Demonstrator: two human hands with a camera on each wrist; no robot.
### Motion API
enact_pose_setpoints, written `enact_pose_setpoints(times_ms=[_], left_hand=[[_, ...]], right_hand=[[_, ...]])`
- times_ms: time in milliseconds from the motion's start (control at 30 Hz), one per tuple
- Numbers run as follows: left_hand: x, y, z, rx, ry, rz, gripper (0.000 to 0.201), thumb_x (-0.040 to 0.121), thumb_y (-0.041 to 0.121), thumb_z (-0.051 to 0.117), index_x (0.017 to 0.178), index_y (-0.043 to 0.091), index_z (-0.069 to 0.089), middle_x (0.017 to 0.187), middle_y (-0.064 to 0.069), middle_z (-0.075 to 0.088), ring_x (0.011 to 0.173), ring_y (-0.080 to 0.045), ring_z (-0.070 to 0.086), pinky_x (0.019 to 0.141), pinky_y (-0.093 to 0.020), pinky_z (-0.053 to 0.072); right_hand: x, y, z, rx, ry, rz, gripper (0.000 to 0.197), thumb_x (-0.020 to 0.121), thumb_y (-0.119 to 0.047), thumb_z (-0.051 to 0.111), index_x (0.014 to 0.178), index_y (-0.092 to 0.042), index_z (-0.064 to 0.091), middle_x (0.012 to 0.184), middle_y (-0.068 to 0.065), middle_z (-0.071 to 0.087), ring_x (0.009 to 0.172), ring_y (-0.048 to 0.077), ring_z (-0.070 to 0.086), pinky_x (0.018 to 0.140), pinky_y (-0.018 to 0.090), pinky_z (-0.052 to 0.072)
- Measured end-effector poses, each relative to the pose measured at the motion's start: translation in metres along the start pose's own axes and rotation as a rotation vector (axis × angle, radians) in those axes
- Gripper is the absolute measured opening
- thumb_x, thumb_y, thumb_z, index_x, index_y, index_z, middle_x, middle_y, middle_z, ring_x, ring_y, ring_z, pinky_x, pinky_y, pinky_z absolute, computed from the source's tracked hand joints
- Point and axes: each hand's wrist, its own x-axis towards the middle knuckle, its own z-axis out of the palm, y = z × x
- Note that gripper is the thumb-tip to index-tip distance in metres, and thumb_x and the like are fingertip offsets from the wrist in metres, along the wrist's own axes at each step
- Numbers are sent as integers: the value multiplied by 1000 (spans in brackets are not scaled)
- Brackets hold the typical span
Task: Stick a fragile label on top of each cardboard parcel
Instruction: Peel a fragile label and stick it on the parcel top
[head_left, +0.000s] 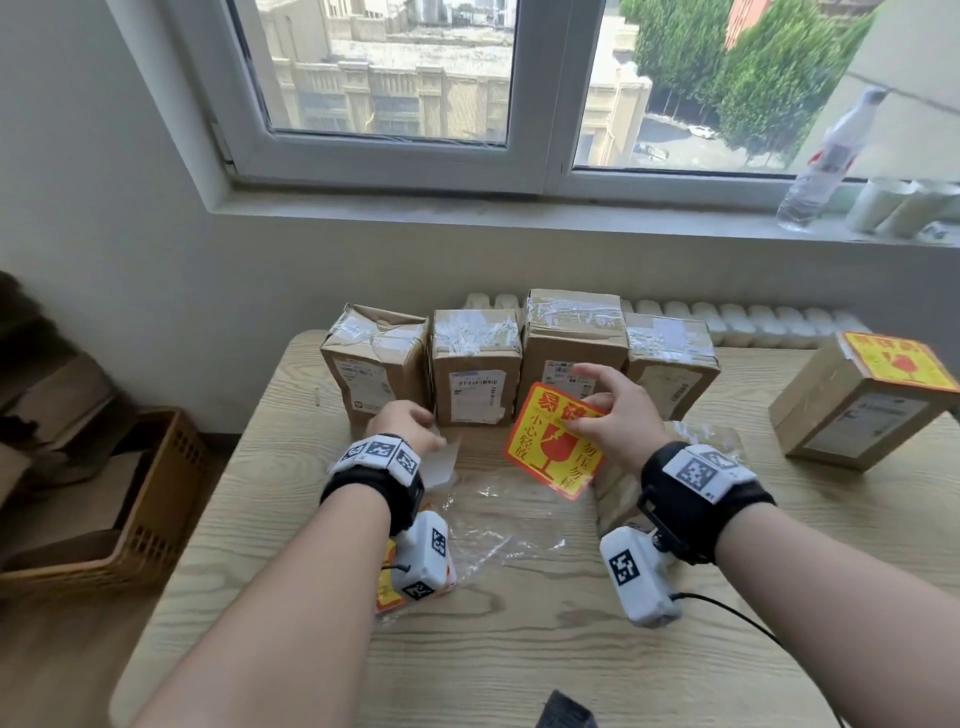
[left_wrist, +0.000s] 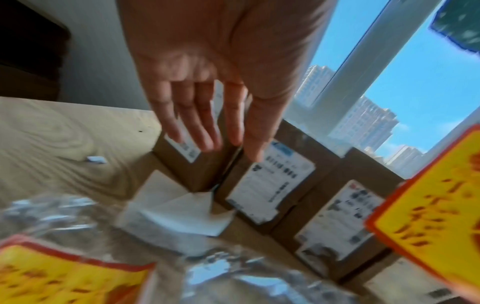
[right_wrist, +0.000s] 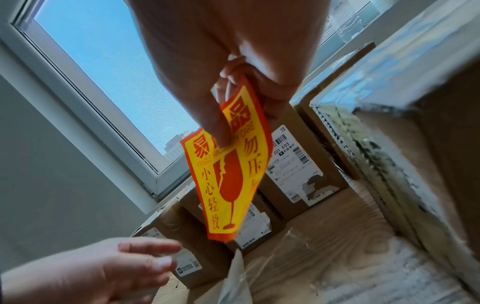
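Observation:
Four brown cardboard parcels (head_left: 475, 374) stand in a row at the back of the wooden table (head_left: 519, 649), their taped tops bare. A fifth parcel (head_left: 852, 410) at the right carries a yellow-and-red fragile label (head_left: 898, 361) on top. My right hand (head_left: 587, 415) pinches another fragile label (head_left: 550, 452) by its upper edge, held in the air in front of the row; the label (right_wrist: 228, 174) hangs curled. My left hand (head_left: 421, 421) hovers with straight fingers (left_wrist: 207, 123) before the two left parcels and holds nothing. White backing paper (left_wrist: 182, 209) lies below it.
A crumpled clear plastic bag (head_left: 498, 519) and a stack of labels (head_left: 387, 587) lie on the table under my wrists. A plastic bottle (head_left: 826, 166) and rolls (head_left: 904, 205) stand on the window sill. A woven crate (head_left: 156, 493) sits on the floor at the left.

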Motion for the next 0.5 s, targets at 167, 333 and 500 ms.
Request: enact_pose_setpoints(times_ms=[167, 333, 500], left_hand=[[-30, 64, 9, -156, -307, 213, 27, 77, 25, 79, 103, 18, 72, 96, 1, 72, 83, -8, 62, 66, -23, 49], [-40, 89, 20, -237, -309, 231, 15, 83, 20, 74, 94, 11, 72, 92, -7, 74, 81, -18, 65, 73, -28, 56], [-48, 116, 29, -393, -317, 188, 14, 84, 14, 73, 96, 10, 68, 77, -4, 70, 62, -9, 63, 60, -23, 55]], right_hand=[[-3, -8, -14, 6, -25, -26, 59, 80, -4, 72, 129, -29, 51, 103, 4, 69, 95, 20, 68, 77, 37, 61], [-10, -15, -38, 44, 37, -78, 62, 75, -3, 76, 128, -25, 52, 110, 1, 66, 102, 19, 65, 79, 35, 59], [-16, -8, -75, 119, 127, 10, 52, 74, -2, 77, 115, -18, 49, 104, 1, 62, 95, 21, 65, 79, 38, 59]])
